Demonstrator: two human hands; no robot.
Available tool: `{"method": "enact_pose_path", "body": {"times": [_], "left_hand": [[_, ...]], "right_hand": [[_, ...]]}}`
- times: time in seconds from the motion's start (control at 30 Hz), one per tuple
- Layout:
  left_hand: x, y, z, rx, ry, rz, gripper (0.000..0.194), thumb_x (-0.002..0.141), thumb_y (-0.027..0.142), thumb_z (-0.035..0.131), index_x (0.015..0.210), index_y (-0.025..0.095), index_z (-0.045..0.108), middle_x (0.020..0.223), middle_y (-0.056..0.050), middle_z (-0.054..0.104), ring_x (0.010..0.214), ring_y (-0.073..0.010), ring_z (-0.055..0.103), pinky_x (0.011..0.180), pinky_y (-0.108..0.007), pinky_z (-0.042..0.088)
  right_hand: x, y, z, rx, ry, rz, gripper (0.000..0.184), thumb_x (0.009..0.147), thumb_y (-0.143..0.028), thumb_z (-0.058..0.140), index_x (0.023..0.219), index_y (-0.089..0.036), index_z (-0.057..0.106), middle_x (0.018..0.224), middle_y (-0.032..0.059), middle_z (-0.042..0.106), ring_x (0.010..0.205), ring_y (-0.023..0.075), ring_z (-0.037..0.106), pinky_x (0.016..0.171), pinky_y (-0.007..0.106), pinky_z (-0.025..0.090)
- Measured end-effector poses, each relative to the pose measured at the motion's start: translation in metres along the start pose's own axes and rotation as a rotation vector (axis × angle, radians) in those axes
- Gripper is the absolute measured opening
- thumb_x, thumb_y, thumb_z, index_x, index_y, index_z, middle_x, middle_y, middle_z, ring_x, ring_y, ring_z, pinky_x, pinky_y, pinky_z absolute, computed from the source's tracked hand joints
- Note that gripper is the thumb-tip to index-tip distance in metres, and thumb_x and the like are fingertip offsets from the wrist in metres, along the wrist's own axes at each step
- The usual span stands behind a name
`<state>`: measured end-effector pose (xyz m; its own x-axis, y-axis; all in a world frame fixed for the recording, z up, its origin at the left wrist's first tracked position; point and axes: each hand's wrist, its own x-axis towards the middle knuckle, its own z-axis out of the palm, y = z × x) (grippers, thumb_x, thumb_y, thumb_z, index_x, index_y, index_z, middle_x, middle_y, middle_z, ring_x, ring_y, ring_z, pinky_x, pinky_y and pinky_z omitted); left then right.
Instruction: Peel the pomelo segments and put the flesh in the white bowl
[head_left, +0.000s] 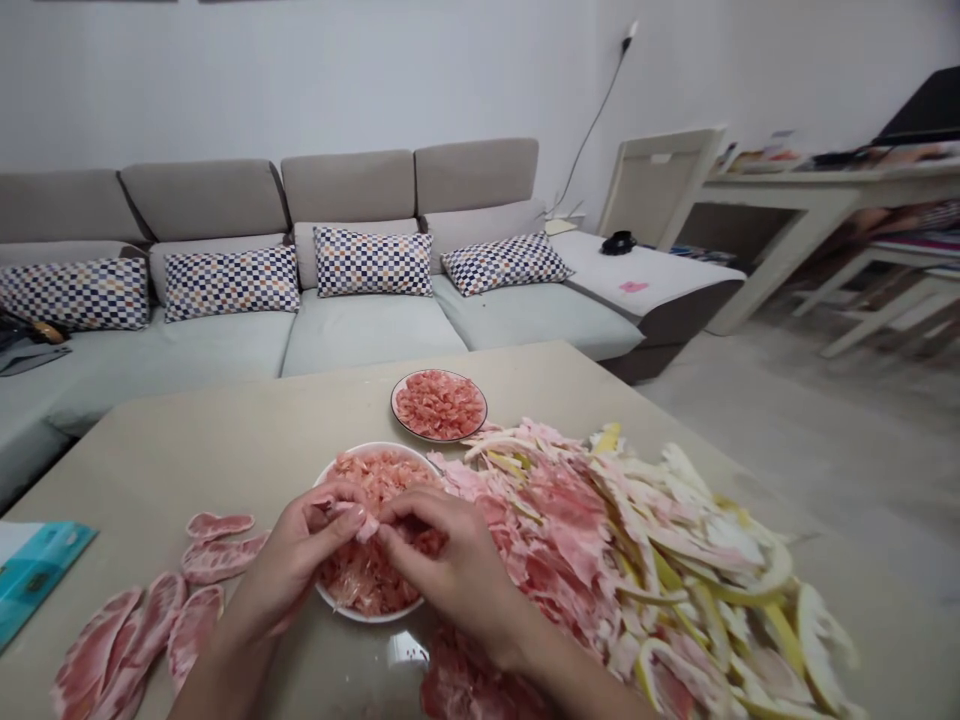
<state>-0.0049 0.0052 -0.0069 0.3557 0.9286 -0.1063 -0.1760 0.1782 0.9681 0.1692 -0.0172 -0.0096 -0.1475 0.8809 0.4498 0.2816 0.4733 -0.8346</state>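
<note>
Over a white bowl filled with loose pink pomelo pulp, both of my hands meet at a small pale pink pomelo piece. My left hand pinches it between thumb and fingers. From the other side, my right hand is closed in a pinch at the piece's edge; its fingertips partly hide what they grip. Several unopened pomelo segments lie on the table left of my left forearm. Beyond the bowl stands a dark-rimmed plate heaped with pulp.
Pink membrane scraps and yellow-white pomelo peels form a large heap on the right of the glossy table. A teal packet lies at the left edge. Behind the table runs a sofa with checkered cushions.
</note>
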Motion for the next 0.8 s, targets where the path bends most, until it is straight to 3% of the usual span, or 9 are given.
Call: {"method": "enact_pose_path", "body": {"times": [0.2, 0.4, 0.67, 0.8], "left_hand": [[0.001, 0.004, -0.01, 0.017, -0.004, 0.016, 0.016, 0.079, 0.029, 0.072, 0.082, 0.015, 0.064, 0.068, 0.001, 0.058, 0.064, -0.0102, 0.05, 0.06, -0.018, 0.039], [-0.001, 0.013, -0.02, -0.081, 0.144, 0.052, 0.017, 0.078, 0.029, 0.074, 0.087, 0.016, 0.067, 0.069, 0.001, 0.06, 0.067, -0.0107, 0.053, 0.063, -0.017, 0.042], [-0.003, 0.017, -0.02, -0.107, 0.227, 0.133, 0.017, 0.079, 0.032, 0.073, 0.085, 0.017, 0.067, 0.071, 0.001, 0.061, 0.07, -0.0106, 0.054, 0.067, -0.018, 0.045], [-0.002, 0.016, -0.015, -0.09, 0.304, 0.196, 0.019, 0.078, 0.034, 0.074, 0.086, 0.017, 0.069, 0.075, -0.001, 0.066, 0.075, -0.0121, 0.058, 0.071, -0.02, 0.047]], "right_hand": [[0.001, -0.001, -0.009, -0.115, 0.009, -0.017, 0.016, 0.075, -0.005, 0.058, 0.076, -0.019, 0.065, 0.072, -0.0001, 0.066, 0.069, 0.015, 0.06, 0.066, 0.026, 0.047], [0.003, 0.013, -0.017, -0.185, -0.104, -0.049, 0.032, 0.081, -0.004, 0.053, 0.098, -0.022, 0.072, 0.101, 0.0048, 0.073, 0.094, 0.0189, 0.066, 0.086, 0.034, 0.051], [0.003, 0.015, -0.015, -0.259, 0.001, -0.092, 0.014, 0.088, -0.017, 0.059, 0.093, -0.023, 0.07, 0.088, 0.0042, 0.072, 0.083, 0.0197, 0.065, 0.076, 0.033, 0.051], [0.005, 0.015, -0.01, -0.346, -0.037, -0.194, 0.026, 0.089, -0.009, 0.052, 0.101, -0.022, 0.071, 0.1, 0.0088, 0.07, 0.094, 0.0225, 0.063, 0.082, 0.037, 0.05]]}}
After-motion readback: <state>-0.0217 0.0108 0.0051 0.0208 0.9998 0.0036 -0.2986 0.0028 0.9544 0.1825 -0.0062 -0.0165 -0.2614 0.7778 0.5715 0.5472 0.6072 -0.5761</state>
